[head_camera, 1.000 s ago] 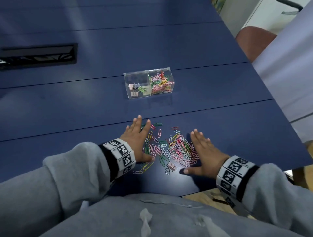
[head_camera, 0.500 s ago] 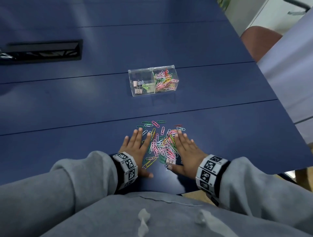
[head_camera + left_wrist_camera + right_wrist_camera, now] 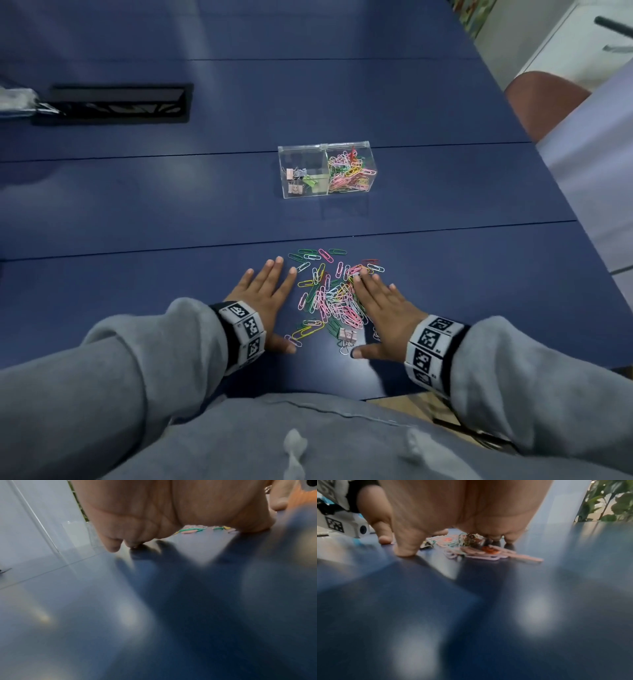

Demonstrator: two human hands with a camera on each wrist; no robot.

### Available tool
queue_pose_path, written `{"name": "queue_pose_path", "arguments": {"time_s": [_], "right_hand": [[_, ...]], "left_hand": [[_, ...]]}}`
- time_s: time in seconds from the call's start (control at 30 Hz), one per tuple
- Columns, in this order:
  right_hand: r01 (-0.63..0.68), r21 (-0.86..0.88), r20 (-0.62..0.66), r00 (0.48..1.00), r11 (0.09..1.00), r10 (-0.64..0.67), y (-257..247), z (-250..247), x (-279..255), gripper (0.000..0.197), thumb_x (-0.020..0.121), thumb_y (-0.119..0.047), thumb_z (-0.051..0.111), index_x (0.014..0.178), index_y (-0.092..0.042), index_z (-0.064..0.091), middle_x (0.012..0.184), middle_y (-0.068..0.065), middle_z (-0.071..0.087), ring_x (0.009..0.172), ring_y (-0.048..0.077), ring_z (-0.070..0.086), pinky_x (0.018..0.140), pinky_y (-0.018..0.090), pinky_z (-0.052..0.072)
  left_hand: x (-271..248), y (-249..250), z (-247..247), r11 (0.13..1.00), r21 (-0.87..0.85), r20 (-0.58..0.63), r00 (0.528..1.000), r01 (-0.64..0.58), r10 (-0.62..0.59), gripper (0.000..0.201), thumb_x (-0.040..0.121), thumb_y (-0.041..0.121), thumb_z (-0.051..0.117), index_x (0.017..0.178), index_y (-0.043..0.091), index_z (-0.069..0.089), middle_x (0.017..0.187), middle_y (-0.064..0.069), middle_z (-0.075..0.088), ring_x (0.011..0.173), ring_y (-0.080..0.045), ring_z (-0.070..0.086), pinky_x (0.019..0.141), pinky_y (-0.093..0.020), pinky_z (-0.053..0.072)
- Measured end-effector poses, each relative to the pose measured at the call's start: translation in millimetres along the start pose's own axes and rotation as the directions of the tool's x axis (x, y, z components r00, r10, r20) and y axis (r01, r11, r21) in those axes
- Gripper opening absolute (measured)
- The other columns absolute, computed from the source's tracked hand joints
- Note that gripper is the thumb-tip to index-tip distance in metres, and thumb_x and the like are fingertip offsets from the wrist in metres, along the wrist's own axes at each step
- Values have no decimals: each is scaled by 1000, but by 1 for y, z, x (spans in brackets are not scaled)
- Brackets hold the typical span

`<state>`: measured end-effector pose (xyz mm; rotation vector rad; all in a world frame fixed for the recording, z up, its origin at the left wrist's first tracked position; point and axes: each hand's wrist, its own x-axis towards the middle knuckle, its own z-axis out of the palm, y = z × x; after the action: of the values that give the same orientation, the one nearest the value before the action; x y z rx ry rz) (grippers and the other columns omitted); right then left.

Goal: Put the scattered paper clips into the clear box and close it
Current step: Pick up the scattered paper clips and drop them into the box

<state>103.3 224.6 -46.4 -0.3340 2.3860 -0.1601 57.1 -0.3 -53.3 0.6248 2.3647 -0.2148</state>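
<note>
A heap of coloured paper clips [image 3: 334,301] lies on the blue table near its front edge, with a pink binder clip [image 3: 346,336] at its near side. My left hand [image 3: 265,298] lies flat on the table just left of the heap, fingers straight. My right hand [image 3: 382,308] lies flat against the heap's right side, its fingers over some clips [image 3: 479,550]. The clear box [image 3: 327,173] stands farther back, with binder clips in its left compartment and paper clips in its right. I cannot tell how its lid stands.
A black slot [image 3: 113,104] is set into the blue table [image 3: 137,205] at the far left. A brown chair back [image 3: 544,99] stands beyond the right edge. The table's front edge runs just before my wrists.
Both hands have slid inward across the table, pushing the spread clips into a tighter heap between them. The left hand now sits slightly off the heap.
</note>
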Motion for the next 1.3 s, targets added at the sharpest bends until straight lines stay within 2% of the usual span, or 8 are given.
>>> {"name": "queue_pose_path", "arguments": {"time_s": [0.27, 0.43, 0.63, 0.8, 1.07, 1.13, 1.2, 1.3], "right_hand": [[-10, 81, -83, 996, 997, 16, 1, -30, 34, 96, 87, -49, 51, 144, -14, -18, 156, 4, -21, 145, 20, -16, 119, 36, -6], [-3, 3, -75, 997, 1000, 3, 34, -45, 13, 115, 75, -64, 55, 142, -15, -25, 153, 0, -29, 143, 17, -21, 119, 35, -8], [-18, -218, 51, 998, 976, 30, 54, -18, -11, 137, 57, -73, 64, 128, -16, -39, 151, 4, -32, 142, 22, -23, 118, 37, -9], [-54, -158, -11, 999, 986, 53, 39, -18, 13, 135, 60, -74, 60, 138, -14, -32, 148, 1, -37, 141, 22, -25, 116, 37, -11], [-109, -30, -90, 990, 994, 106, 34, -44, 37, 122, 69, -70, 56, 141, -16, -26, 153, 1, -29, 143, 19, -22, 117, 38, -8], [-100, 62, -110, 988, 993, 106, 38, -52, 28, 116, 71, -63, 61, 145, -19, -18, 156, 0, -18, 146, 20, -10, 118, 38, 0], [-103, 150, -152, 980, 983, 126, 47, -58, 13, 101, 74, -53, 66, 146, -21, 3, 156, 3, 9, 143, 24, 17, 117, 39, 20], [-154, 175, -125, 976, 972, 177, 61, -55, -10, 70, 72, -38, 72, 127, -19, 34, 127, 3, 40, 115, 25, 51, 97, 40, 44]], "left_hand": [[43, 25, -30, 997, -77, -70, 998, -9, 3, 115, 74, 72, 51, 146, 19, -22, 155, -8, -27, 145, -22, -21, 118, -44, -8], [52, 14, -48, 998, -68, -67, 998, -7, 3, 117, 75, 69, 55, 145, 19, -24, 155, -7, -27, 146, -22, -19, 118, -44, -6], [32, 17, -35, 997, -33, -62, 996, -65, 63, 141, 54, 78, 64, 144, 20, -27, 153, -10, -31, 144, -25, -22, 117, -45, -8], [25, 47, -19, 995, 12, -33, 995, -94, 95, 142, 49, 79, 66, 141, 29, -31, 150, -9, -38, 141, -25, -30, 114, -59, -13], [45, 43, -36, 995, -99, -99, 995, 16, -26, 132, 60, 75, 63, 141, 29, -30, 151, -10, -35, 143, -26, -26, 115, -53, -8], [44, 30, -45, 991, -134, -134, 990, 28, -46, 129, 62, 73, 64, 142, 30, -28, 153, -9, -31, 144, -26, -22, 116, -51, -4], [37, 20, -53, 983, -182, -155, 986, 29, -57, 125, 65, 68, 67, 145, 30, -21, 158, -6, -16, 147, -27, -6, 119, -49, 7], [18, 10, -55, 951, -308, -166, 982, 38, -93, 112, 67, 53, 75, 149, 27, 3, 149, -7, 20, 136, -29, 32, 109, -41, 36]]}}
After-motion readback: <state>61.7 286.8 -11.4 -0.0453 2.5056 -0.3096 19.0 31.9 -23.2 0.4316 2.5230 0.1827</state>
